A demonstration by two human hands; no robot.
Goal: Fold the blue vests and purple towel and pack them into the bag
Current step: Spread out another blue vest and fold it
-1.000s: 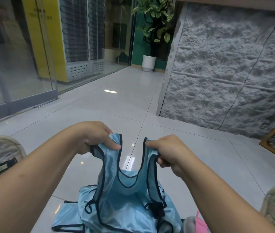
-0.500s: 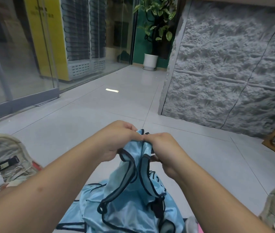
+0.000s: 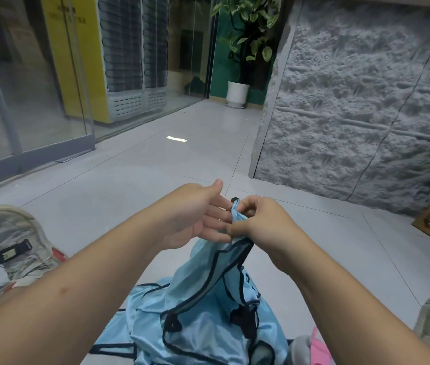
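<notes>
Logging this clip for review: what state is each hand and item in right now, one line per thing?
right hand: fingers curled, pinching both vest straps together at the top
left hand: fingers straight, open, touching the straps
held blue vest: lifted by its straps, hanging bunched, not yet folded
other blue vest: crumpled on the floor underneath
pink item: at the bottom edge, mostly out of view, state unclear

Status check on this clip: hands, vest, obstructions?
Right hand pinches light blue mesh vest straps. Left hand open beside them. Vest unfolded, nothing blocking.
</notes>
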